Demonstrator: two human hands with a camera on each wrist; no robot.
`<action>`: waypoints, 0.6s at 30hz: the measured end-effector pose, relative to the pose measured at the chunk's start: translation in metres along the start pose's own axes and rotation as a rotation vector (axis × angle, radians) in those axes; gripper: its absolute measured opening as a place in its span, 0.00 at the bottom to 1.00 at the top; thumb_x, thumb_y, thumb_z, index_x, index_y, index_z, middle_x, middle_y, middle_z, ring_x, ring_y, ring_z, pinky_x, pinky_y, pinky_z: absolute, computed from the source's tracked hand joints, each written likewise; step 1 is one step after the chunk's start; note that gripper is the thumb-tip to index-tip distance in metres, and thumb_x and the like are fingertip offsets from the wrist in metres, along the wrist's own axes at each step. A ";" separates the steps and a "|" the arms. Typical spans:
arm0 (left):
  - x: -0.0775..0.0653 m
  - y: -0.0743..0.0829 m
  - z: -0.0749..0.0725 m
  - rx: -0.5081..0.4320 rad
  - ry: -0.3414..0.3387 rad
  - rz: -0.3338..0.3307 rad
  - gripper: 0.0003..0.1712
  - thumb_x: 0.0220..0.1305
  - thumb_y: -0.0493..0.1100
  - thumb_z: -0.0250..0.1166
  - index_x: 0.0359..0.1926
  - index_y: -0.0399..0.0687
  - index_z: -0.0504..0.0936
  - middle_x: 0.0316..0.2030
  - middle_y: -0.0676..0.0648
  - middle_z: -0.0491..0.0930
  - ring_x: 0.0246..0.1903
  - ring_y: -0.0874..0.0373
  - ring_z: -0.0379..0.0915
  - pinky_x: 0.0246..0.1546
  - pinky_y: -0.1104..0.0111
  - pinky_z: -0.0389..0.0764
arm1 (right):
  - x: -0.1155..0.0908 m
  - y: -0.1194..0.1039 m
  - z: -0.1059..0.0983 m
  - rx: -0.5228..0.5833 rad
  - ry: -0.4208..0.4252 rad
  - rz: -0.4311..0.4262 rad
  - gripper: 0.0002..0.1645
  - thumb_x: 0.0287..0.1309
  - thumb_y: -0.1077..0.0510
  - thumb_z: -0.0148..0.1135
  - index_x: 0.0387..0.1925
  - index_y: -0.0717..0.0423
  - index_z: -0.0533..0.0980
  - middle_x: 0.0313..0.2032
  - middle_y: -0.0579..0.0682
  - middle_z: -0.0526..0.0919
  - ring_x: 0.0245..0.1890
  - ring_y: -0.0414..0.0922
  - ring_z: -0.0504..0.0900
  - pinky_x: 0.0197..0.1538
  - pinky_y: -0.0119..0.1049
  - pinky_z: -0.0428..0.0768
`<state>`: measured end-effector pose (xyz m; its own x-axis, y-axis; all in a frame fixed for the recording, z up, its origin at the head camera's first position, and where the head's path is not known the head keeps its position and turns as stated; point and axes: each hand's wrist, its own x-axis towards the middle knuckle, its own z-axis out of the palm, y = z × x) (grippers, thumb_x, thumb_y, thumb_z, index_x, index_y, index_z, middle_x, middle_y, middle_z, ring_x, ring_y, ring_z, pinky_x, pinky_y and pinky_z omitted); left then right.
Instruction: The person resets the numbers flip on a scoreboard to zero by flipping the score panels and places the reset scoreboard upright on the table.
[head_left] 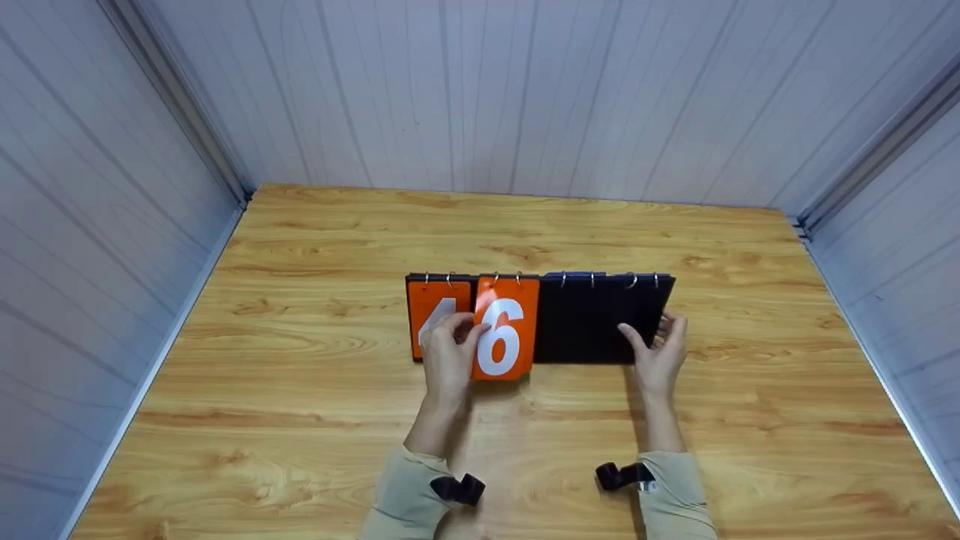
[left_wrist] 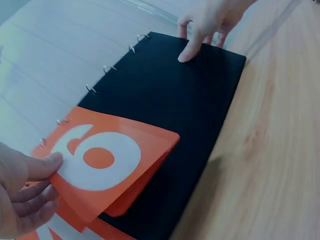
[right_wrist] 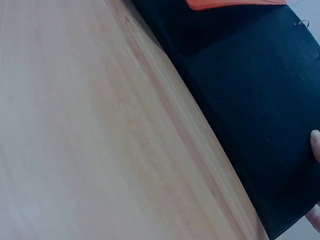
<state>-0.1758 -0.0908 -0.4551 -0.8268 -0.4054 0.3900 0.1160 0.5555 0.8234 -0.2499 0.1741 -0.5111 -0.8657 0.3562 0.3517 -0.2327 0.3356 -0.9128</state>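
A black flip scoreboard (head_left: pixel 581 322) stands on the table, with metal rings along its top edge. My left hand (head_left: pixel 448 358) pinches the left edge of an orange number card (head_left: pixel 501 345) bearing a white 6. In the left wrist view this card is lifted off the board, and another orange card shows beneath it. To its left hangs a second orange card (head_left: pixel 418 319), its white digit partly hidden by my left hand. My right hand (head_left: pixel 660 361) grips the board's right edge, thumb (left_wrist: pixel 190 51) on the black front and fingers behind.
The wood-grain table (head_left: pixel 300 420) has pale panel walls (head_left: pixel 480 97) at its back and sides. Something blue (head_left: pixel 575 274) peeks above the board's top edge. Black straps with small devices sit on both sleeves.
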 end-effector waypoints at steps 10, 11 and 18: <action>0.001 0.019 -0.017 -0.205 -0.161 0.066 0.08 0.57 0.35 0.60 0.38 0.38 0.80 0.28 0.47 0.77 0.24 0.60 0.68 0.24 0.74 0.71 | 0.000 0.001 0.000 -0.013 0.002 -0.022 0.35 0.36 0.62 0.72 0.46 0.67 0.64 0.34 0.57 0.74 0.32 0.42 0.70 0.34 0.31 0.70; 0.001 0.020 -0.019 -0.243 -0.178 0.067 0.08 0.58 0.35 0.59 0.38 0.37 0.80 0.28 0.47 0.77 0.24 0.59 0.68 0.24 0.74 0.70 | 0.000 0.001 0.000 -0.009 0.002 -0.021 0.34 0.36 0.62 0.72 0.46 0.67 0.64 0.34 0.57 0.74 0.32 0.41 0.70 0.34 0.31 0.70; 0.012 0.027 -0.028 -0.441 -0.289 0.107 0.13 0.57 0.25 0.52 0.42 0.34 0.78 0.36 0.42 0.77 0.32 0.54 0.71 0.33 0.69 0.75 | 0.002 0.001 0.000 0.010 -0.005 -0.016 0.34 0.36 0.62 0.72 0.45 0.67 0.64 0.34 0.56 0.74 0.32 0.41 0.70 0.35 0.32 0.70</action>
<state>-0.1670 -0.1009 -0.4166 -0.9082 -0.1117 0.4033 0.3771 0.1997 0.9044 -0.2514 0.1752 -0.5111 -0.8639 0.3465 0.3654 -0.2511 0.3326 -0.9090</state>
